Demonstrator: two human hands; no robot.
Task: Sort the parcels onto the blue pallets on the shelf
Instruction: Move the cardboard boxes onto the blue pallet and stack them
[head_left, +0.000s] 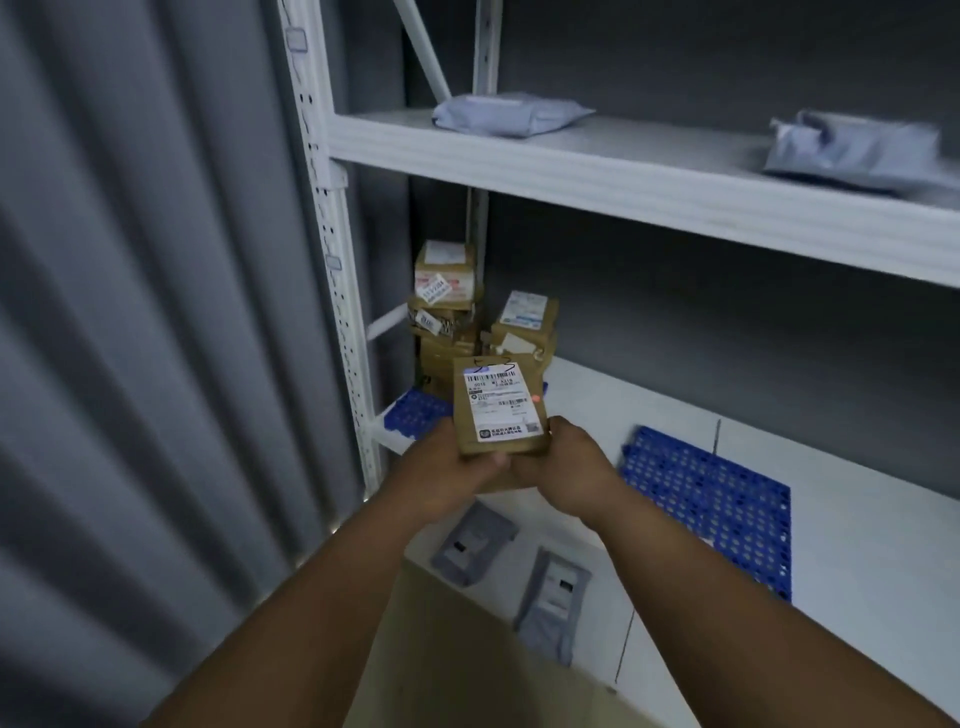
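Observation:
A small brown cardboard parcel (500, 408) with a white shipping label is held up in front of the shelf. My left hand (451, 475) grips its lower left edge and my right hand (558, 465) grips its lower right edge. Behind it, a blue pallet (415, 415) in the shelf's left corner carries a stack of brown boxes (447, 301) and a second stack of boxes (524, 325). Another blue pallet (711, 499) lies bare on the same shelf to the right of my hands.
A white metal shelf upright (337, 249) stands left of the stacks. The upper shelf board (623, 176) holds two grey poly mailers (511, 114) (852, 148). Two more grey mailers (472, 543) (553, 603) lie below my arms. A corrugated grey wall fills the left.

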